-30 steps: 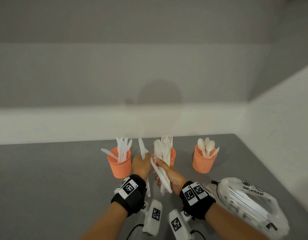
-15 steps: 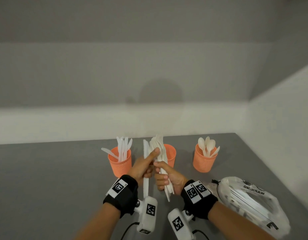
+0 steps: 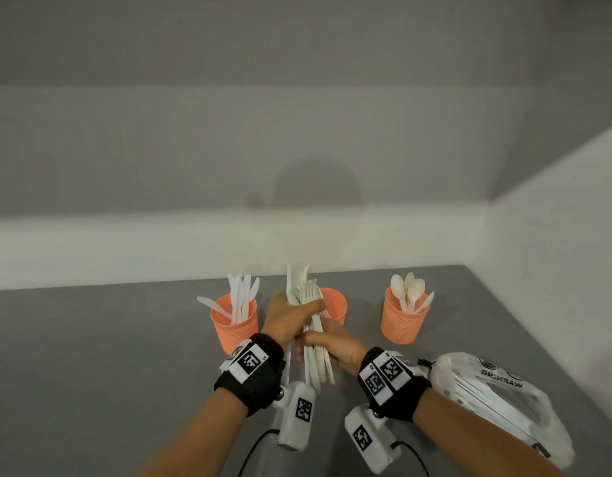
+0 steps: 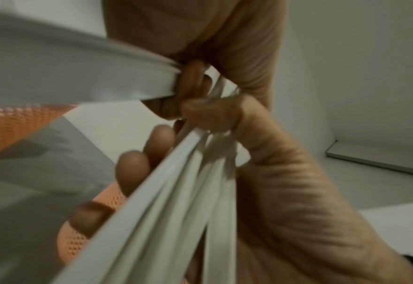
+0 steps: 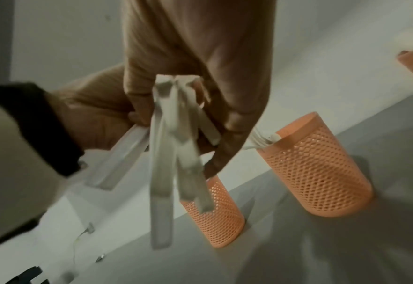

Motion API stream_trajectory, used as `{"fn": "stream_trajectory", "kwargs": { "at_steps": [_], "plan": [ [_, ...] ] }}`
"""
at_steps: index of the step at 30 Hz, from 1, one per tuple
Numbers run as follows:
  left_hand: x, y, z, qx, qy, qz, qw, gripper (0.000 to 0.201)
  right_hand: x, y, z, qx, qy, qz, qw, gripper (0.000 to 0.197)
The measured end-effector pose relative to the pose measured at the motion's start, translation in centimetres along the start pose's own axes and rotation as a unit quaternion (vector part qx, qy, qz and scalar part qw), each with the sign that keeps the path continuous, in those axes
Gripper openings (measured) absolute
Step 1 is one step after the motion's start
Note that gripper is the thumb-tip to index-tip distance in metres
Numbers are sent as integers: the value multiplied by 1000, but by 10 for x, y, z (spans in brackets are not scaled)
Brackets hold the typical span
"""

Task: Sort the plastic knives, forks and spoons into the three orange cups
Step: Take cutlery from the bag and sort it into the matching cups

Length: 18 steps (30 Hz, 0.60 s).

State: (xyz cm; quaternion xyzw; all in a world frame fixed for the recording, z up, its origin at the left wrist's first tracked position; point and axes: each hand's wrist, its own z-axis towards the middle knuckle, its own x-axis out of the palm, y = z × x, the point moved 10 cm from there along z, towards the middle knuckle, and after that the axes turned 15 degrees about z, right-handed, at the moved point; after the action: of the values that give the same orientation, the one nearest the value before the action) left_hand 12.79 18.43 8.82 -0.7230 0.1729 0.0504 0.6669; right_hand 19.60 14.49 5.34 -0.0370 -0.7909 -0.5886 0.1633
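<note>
Three orange mesh cups stand in a row on the grey table (image 3: pixel 108 356). The left cup (image 3: pixel 234 327) holds knives, and the right cup (image 3: pixel 404 320) holds spoons. My hands partly hide the middle cup (image 3: pixel 335 302). Both hands hold one upright bundle of white forks and knives (image 3: pixel 306 292) in front of it. My left hand (image 3: pixel 291 315) grips the bundle near its top, thumb across it. My right hand (image 3: pixel 332 344) grips the handles lower down. The right wrist view shows the loose handle ends (image 5: pixel 169 153) fanning out below the fist.
A clear plastic bag (image 3: pixel 497 401) with more white cutlery lies on the table at the right, close to my right forearm. A pale wall runs behind the cups and along the table's right side. Bare grey table spreads to the left.
My left hand, which held a single knife apart from the rest, has come over to the right hand's cutlery. It now wraps around the same bundle, which has turned upright.
</note>
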Motion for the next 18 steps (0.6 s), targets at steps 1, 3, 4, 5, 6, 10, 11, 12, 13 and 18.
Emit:
{"fn": "stream_trajectory", "kwargs": {
  "at_steps": [1,3,4,5,6,10,11,12,13,18],
  "plan": [
    [0,-2,1,-2,-9,0,1000,30,-1,2,1,-11,-16,5,1000,21],
    [1,-5,5,-1,-4,1,1000,32,-3,-3,4,-3,-28,28,999,21],
    [-1,-6,5,-1,-3,0,1000,32,-4,-9,5,13,-31,43,999,14],
    [-6,-6,5,-5,-13,2,1000,32,-6,-13,4,27,-36,57,997,7],
    [-16,-3,5,-13,-35,9,999,34,-11,-15,5,37,-45,72,996,8],
    [-81,3,9,-8,-187,9,982,37,-27,-16,5,46,-63,111,991,12],
    [-100,2,11,5,-226,-9,974,41,-30,-15,5,44,-59,109,991,14],
    [-118,0,15,16,-260,-21,965,44,-30,-12,4,38,-55,103,993,17],
    [-133,-3,21,27,-284,-30,958,46,-30,-10,3,31,-53,99,993,19],
    [-161,9,52,32,-315,-39,948,47,-34,0,-1,9,-54,102,993,14]
  ]
}}
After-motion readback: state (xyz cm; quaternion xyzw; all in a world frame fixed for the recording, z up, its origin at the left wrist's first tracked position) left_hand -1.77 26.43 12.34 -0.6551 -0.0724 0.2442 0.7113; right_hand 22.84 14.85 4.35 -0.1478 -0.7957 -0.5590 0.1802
